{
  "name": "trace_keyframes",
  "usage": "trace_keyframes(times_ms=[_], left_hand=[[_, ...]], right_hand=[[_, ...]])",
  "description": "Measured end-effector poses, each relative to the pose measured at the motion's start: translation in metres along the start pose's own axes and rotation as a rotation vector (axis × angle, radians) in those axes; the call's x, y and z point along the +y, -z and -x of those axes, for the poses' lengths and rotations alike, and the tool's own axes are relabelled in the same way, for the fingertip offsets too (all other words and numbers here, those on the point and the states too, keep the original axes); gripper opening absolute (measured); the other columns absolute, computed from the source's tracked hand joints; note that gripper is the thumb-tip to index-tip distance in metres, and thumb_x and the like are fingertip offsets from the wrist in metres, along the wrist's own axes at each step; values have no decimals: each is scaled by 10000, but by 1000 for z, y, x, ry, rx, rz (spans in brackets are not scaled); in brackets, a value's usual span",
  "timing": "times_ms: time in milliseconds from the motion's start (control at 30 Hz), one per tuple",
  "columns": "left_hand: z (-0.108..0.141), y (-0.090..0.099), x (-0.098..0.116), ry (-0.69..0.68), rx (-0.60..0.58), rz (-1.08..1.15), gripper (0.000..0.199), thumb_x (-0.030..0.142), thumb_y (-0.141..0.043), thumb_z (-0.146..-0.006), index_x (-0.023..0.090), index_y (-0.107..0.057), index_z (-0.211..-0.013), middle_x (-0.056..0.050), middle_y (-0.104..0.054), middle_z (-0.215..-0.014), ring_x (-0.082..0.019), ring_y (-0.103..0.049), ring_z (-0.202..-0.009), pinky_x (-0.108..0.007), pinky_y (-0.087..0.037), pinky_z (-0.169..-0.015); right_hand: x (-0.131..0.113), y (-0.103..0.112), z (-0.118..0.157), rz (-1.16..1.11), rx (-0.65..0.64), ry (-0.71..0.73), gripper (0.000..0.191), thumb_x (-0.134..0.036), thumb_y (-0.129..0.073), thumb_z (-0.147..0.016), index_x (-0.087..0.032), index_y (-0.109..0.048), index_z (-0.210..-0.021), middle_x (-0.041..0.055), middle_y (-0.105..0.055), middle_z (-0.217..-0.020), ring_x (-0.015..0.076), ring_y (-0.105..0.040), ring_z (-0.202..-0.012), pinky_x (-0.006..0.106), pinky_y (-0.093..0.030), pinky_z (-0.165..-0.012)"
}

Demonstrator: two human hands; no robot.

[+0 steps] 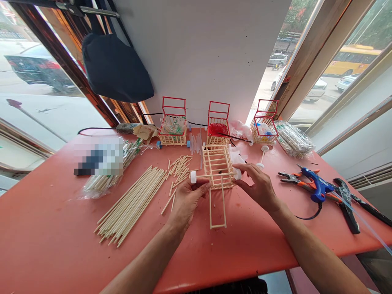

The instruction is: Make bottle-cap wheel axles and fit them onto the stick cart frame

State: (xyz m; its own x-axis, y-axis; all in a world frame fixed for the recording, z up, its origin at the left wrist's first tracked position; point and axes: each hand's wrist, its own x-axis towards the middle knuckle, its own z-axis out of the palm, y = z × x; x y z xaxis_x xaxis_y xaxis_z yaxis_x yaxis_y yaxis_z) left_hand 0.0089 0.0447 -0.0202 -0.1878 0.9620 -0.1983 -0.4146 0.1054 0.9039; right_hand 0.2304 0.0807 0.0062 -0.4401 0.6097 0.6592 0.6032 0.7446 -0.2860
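Observation:
A small cart (218, 163) built of wooden sticks lies in front of me, its long handle frame (226, 210) pointing toward me. Across it runs a stick axle (225, 176) with a white bottle cap (193, 177) on its left end and another white cap (237, 174) on its right end. My left hand (188, 200) is closed, thumb and fingers pinching around the axle's left part; exact contact is partly hidden. Thumb and fingers of my right hand (259, 185) close on the right cap. Whether the axle touches the cart's frame, I cannot tell.
Long sticks (133, 204) and short cut sticks (179, 167) lie left. Behind stand three red-handled stick carts, including a left one (173, 136). At right are a blue glue gun (320, 185), pliers (289, 177), a capped axle (263, 157) and wrapped sticks (294, 139).

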Motion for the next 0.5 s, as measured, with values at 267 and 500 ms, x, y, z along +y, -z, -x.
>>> trace_keyframes(times_ms=[267, 500], left_hand=[[-1, 1, -1, -3, -8, 3, 359, 340, -983, -452, 163, -788, -697, 1, -715, -618, -88, -565, -516, -220, -472, -518], [0, 2, -3, -3, -3, -5, 362, 354, -978, -466, 163, -787, -707, -9, -728, -649, -92, -577, -534, -216, -475, -516]], right_hand=[[-1, 2, 0, -18, 0, 16, 301, -405, -616, -1014, -210, -619, -1243, 75, -710, -938, 222, -659, -830, 331, -550, -781], [0, 0, 0, -13, 1, 10, 275, -382, -616, -1017, -219, -616, -1237, 69, -711, -948, 223, -664, -847, 331, -551, -793]])
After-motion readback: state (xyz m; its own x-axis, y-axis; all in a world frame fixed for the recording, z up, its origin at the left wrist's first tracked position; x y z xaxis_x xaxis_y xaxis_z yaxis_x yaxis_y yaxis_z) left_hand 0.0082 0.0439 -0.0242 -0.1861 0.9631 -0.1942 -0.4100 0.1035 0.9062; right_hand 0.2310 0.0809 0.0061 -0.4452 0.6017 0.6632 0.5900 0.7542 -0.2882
